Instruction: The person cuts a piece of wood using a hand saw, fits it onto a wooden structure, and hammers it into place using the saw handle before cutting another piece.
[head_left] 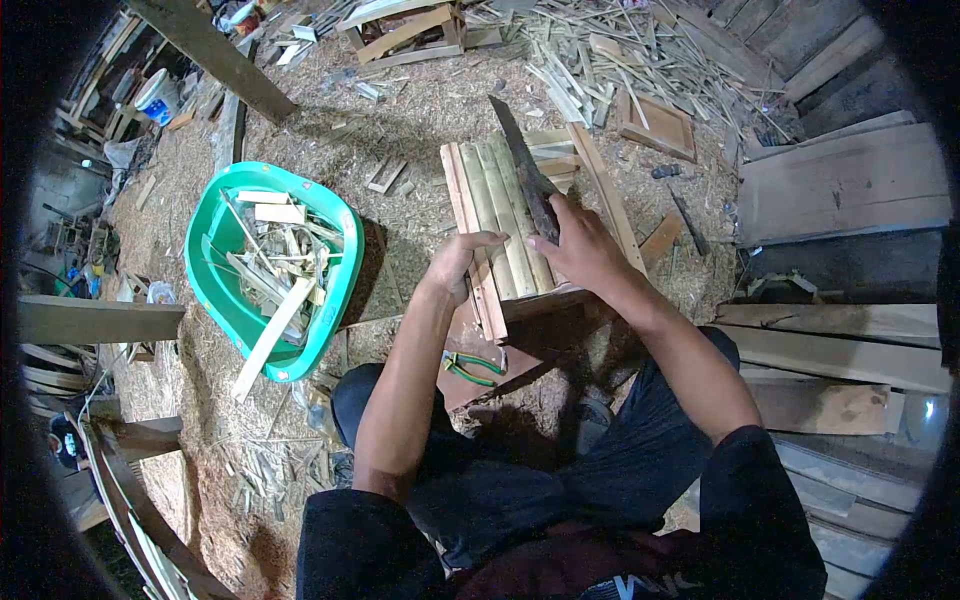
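Observation:
Several pale wooden slats (487, 195) lie side by side on a low wooden support in front of me. My left hand (462, 262) rests at the left edge of the slats, its thumb stretched over them and its other fingers curled down the side, partly hidden. A long dark saw-like blade (520, 150) points away from me over the slats. Its near end is in my right hand (577, 243), with the fingers wrapped round it. Green-and-yellow pliers (474, 368) lie on a brown board (462, 390) below the slats.
A green tub (196, 258) full of wood scraps stands at the left, one strip (272, 340) jutting over its rim. A wooden post (215, 60) rises at the upper left. Offcuts (590, 70) pile up behind. Stacked planks (830, 340) line the right side.

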